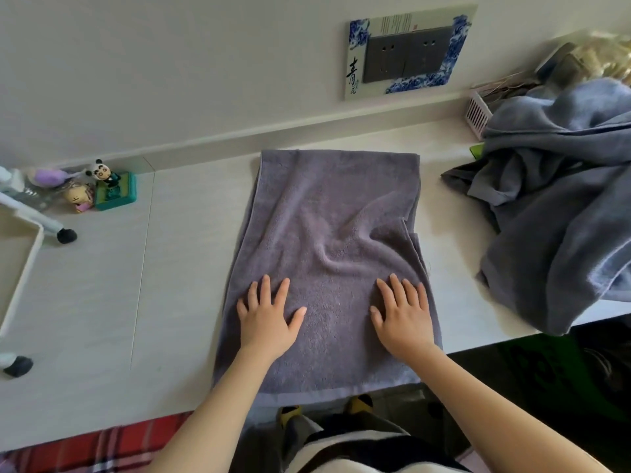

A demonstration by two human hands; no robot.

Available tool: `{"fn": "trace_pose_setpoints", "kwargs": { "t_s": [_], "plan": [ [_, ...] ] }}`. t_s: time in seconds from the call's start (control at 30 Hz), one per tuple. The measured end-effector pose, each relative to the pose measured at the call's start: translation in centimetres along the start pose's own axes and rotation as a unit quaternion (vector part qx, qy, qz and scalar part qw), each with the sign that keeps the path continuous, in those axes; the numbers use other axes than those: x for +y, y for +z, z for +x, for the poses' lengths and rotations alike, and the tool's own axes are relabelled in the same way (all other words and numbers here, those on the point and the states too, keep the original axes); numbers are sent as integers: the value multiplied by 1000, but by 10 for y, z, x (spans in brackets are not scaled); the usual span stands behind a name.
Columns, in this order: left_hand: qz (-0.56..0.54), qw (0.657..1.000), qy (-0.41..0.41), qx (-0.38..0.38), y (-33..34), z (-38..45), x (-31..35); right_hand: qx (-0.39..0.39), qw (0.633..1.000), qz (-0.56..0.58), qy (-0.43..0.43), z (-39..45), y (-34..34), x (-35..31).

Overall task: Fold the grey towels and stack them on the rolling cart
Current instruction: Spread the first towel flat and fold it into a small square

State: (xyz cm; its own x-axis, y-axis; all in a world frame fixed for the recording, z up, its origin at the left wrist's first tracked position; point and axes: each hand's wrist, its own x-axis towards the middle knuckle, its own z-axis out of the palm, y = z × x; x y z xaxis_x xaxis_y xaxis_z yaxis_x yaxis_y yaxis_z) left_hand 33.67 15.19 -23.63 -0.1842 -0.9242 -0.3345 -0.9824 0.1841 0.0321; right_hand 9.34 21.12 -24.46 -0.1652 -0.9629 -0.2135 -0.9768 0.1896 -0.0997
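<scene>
Pale tabletop [164, 302] against a white wall carries a grey towel [327, 216], laid lengthwise, doubled, rumpled at its middle, its near hem hanging over the edge. Left hand [268, 317] and right hand [403, 315] press flat on it, fingers spread. Right of it, more grey towels [560, 213] lie heaped; at left, a white cart [20, 254].

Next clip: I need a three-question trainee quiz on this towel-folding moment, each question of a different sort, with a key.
1. True or false: both hands lie flat on the spread towel.
2. Where is the heap of unfolded towels? A) right of the spread towel B) on the cart C) on the floor
3. Fill in: the towel's near edge hangs over the table's ____.

Key: 1 true: left hand, right hand. 2 A. 3 edge.
</scene>
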Motion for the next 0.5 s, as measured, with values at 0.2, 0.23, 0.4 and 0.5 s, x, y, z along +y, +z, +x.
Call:
{"fn": "trace_pose_setpoints", "kwargs": {
  "t_s": [0.2, 0.23, 0.4, 0.5],
  "plan": [
    [-99, 979, -3, 176, -25, 44, 15, 196, 977, 87, -11, 60, -24, -13],
    [-107, 978, 13, 177, -30, 56, 16, 195, 977, 85, -27, 72, -28, -15],
    [-70, 991, 93, 60, -48, 127, 24, 52, 996, 73, -20, 122, -24, -12],
    [-17, 996, 83, 30, -44, 167, 21, 36, 997, 38, 53, 127, -10, 8]
  ]
}}
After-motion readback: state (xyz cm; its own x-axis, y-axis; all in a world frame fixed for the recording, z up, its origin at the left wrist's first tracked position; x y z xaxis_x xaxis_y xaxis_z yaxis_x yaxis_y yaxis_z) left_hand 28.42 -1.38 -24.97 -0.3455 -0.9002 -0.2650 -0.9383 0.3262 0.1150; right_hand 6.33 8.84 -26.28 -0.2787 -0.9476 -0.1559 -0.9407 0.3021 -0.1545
